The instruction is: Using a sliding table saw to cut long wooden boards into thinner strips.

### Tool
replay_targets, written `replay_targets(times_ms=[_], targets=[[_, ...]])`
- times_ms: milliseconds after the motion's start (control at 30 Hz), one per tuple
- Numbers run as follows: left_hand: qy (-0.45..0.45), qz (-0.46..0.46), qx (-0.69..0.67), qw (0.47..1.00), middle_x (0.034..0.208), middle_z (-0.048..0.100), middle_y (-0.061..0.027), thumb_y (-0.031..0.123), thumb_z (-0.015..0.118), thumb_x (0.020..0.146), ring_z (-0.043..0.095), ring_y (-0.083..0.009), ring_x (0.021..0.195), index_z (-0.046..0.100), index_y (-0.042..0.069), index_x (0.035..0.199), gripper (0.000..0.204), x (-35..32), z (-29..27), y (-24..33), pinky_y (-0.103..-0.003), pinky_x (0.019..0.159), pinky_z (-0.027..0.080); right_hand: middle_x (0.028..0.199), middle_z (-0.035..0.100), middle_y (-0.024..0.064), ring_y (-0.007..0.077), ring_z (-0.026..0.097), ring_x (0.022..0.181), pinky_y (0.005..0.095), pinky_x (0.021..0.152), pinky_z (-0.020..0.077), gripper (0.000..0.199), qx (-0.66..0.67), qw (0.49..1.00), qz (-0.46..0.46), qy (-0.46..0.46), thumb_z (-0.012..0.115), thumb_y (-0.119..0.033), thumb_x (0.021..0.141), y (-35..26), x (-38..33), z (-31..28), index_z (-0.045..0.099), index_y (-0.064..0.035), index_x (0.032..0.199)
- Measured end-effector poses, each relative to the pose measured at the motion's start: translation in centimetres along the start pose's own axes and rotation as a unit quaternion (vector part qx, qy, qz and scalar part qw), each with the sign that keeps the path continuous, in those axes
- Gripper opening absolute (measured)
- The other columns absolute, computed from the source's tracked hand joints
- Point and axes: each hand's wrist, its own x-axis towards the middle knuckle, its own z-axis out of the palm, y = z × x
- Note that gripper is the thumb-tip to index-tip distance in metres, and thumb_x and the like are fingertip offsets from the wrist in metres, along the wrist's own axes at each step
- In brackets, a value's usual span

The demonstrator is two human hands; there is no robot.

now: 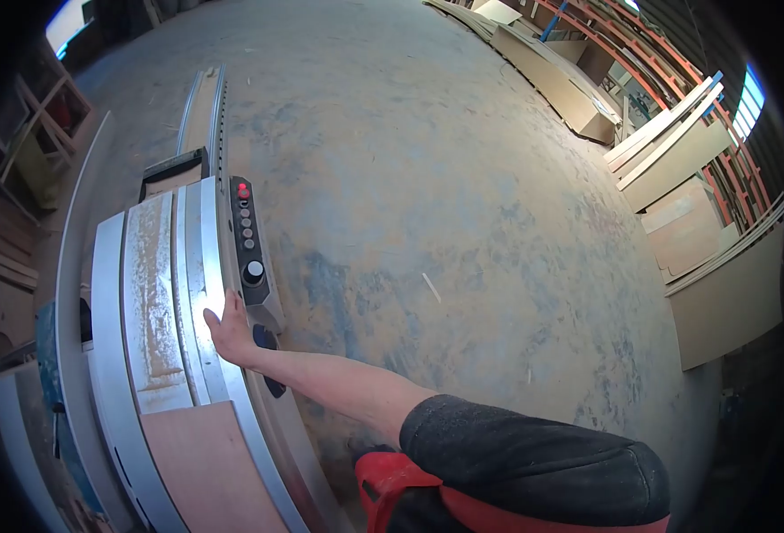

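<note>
1. Dark sleeve (534, 462) with bare forearm (348, 384): nearest item; reaches from lower right toward the worktop. Red apron (394, 480) below it.
2. Right hand (230, 338): bare, at the right edge of the metal worktop (109, 266). Thumb spread away from loosely extended fingers; nothing seen in its hold. Firmness of contact: cannot tell.
3. Left hand: out of view; state of fingers cannot be told.
4. Board (210, 466): one, flat, pinkish-brown, on the worktop's near end, beside its right edge; apart from the visible hand. Near end cut off from view.
5. Control panel (247, 231): dark, with red button (244, 190) and pale knob (253, 272); along the worktop's right edge, just beside the fingers.
6. Step in hand, as judged: hand placed at the edge, board laid flat.
7. Next move, as judged: handling the board calls for drawing the hand back toward the near end, palm flat.
</note>
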Motion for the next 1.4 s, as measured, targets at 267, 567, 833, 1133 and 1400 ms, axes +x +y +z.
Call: replay_targets(times_ms=[267, 567, 833, 1133, 1400], targets=[[0.056, 0.008, 0.018, 0.998, 0.156, 0.037, -0.0362, 0.024, 0.046, 0.096, 0.037, -0.0547, 0.143, 0.035, -0.003, 0.156, 0.066, 12.1, -1.9, 4.5, -0.061, 0.119, 0.032, 0.155, 0.032, 0.0352, 0.047, 0.033, 0.146, 0.0465, 0.122, 0.0287, 0.081, -0.001, 1.0, -0.001, -0.022, 0.057, -0.035, 0.102, 0.1, 12.0, 0.7, 0.018, 0.0123, 0.155], [0.019, -0.011, -0.014, 1.0, 0.152, 0.042, -0.0368, 0.016, 0.05, 0.091, 0.041, -0.0562, 0.139, 0.045, -0.006, 0.149, 0.062, 27.6, -6.5, 11.2, -0.06, 0.117, 0.034, 0.152, 0.033, 0.0352, 0.0477, 0.036, 0.143, 0.0475, 0.12, 0.0305, 0.08, -0.028, 0.999, 0.009, -0.027, 0.057, -0.034, 0.102, -0.4, 27.0, 0.2, 0.019, 0.0124, 0.154], [0.02, -0.011, 0.015, 1.0, 0.151, 0.043, -0.0376, 0.015, 0.052, 0.09, 0.042, -0.0563, 0.138, 0.045, -0.008, 0.148, 0.062, 42.6, -8.6, 15.7, -0.06, 0.116, 0.036, 0.15, 0.034, 0.036, 0.0492, 0.035, 0.142, 0.05, 0.12, 0.0295, 0.078, -0.034, 0.999, -0.018, -0.021, 0.059, -0.033, 0.101, -2.2, 43.2, 1.1, 0.022, 0.013, 0.152], [-0.005, -0.037, 0.027, 0.999, 0.152, 0.043, -0.0363, 0.014, 0.052, 0.09, 0.042, -0.0557, 0.138, 0.045, -0.008, 0.148, 0.063, 58.9, -13.7, 21.4, -0.06, 0.116, 0.036, 0.154, 0.03, 0.0369, 0.0492, 0.032, 0.145, 0.0504, 0.121, 0.0283, 0.086, -0.059, 0.997, -0.009, -0.057, 0.062, -0.036, 0.098, -4.2, 59.5, 2.1, 0.018, 0.0122, 0.154], [0.042, -0.06, 0.01, 0.997, 0.155, 0.04, -0.0344, 0.012, 0.051, 0.09, 0.04, -0.0517, 0.142, 0.045, -0.002, 0.151, 0.063, 72.8, -13.3, 22.1, -0.058, 0.118, 0.035, 0.148, 0.036, 0.0352, 0.0481, 0.037, 0.139, 0.0511, 0.117, 0.0322, 0.085, -0.078, 0.995, -0.038, -0.052, 0.066, -0.037, 0.097, -4.6, 75.2, 2.7, 0.022, 0.0092, 0.154]])
